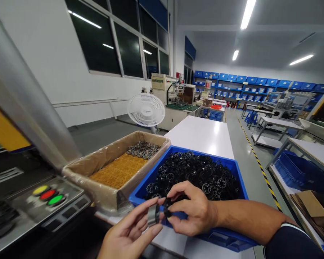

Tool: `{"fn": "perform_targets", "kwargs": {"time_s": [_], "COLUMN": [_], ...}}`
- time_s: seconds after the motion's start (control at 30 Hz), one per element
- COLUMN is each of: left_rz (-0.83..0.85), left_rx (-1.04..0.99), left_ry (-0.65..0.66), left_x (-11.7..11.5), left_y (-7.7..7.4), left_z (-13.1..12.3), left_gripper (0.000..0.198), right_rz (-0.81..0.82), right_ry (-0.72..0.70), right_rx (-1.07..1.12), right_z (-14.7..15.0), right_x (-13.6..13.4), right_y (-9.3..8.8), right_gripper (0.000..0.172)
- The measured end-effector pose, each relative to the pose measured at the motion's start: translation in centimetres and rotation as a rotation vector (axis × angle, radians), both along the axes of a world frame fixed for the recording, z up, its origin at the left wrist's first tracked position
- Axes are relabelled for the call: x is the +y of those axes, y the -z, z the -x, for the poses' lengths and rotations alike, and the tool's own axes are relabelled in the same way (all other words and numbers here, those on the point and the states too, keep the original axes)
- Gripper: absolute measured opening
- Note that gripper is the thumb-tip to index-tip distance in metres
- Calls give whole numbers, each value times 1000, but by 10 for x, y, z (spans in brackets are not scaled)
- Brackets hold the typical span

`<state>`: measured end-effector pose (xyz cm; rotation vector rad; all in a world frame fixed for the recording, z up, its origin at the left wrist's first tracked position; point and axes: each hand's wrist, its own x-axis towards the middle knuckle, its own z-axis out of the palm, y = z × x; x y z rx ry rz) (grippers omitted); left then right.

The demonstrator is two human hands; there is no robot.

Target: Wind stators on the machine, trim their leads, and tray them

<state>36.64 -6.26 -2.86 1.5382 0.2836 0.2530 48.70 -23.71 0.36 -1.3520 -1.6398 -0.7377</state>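
My left hand [132, 232] pinches a grey metal ring-shaped part [152, 215] between thumb and fingers. Close beside it, the fingertips of my right hand [193, 210] grip a small black plastic piece [167, 207]. The two parts face each other, nearly touching; whether they meet I cannot tell. Both hands are over the near edge of a blue bin [240, 176] heaped with black, round, spoked plastic pieces [194, 169]. To its left stands a plastic-lined cardboard box [104, 196] with grey ring parts [143, 149] at its far end and a yellow-brown layer [118, 171] nearer.
At left is a machine panel with yellow, red and green buttons [48, 195] beside a grey post [37, 90]. A white table [199, 131] extends beyond the bin, with a fan [146, 110] at its left. Shelving with blue bins [240, 88] lines the back; a workbench [307, 154] stands right.
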Motion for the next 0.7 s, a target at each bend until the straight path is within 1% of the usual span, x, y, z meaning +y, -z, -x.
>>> {"fn": "perform_targets", "kwargs": {"time_s": [0.07,0.17,0.27,0.37,0.43,0.5,0.63,0.7], "left_rz": [23,201,396,509,545,559,545,526], "left_rx": [-25,-94,-151,-181,-190,-194,-206,-219], "left_ry": [23,94,149,168,176,173,155,156], "left_x": [-8,-18,-22,-23,-23,-23,-21,-20], "left_y": [-8,-18,-20,-20,-20,-20,-20,-19], "left_z": [-1,-3,-6,-6,-4,-3,-2,-2], "left_gripper": [58,56,56,54,52,51,48,47], "right_rz": [51,123,155,165,163,156,165,198], "right_ry": [7,15,0,-6,-11,-19,-16,-9], "right_rx": [-7,1,24,13,14,49,90,70], "right_z": [6,8,5,5,7,7,6,4], "right_x": [-5,-8,-6,-4,-2,-1,0,1], "right_y": [-6,-11,-12,-12,-12,-11,-7,-6], "right_gripper": [14,17,18,17,17,21,46,52]}}
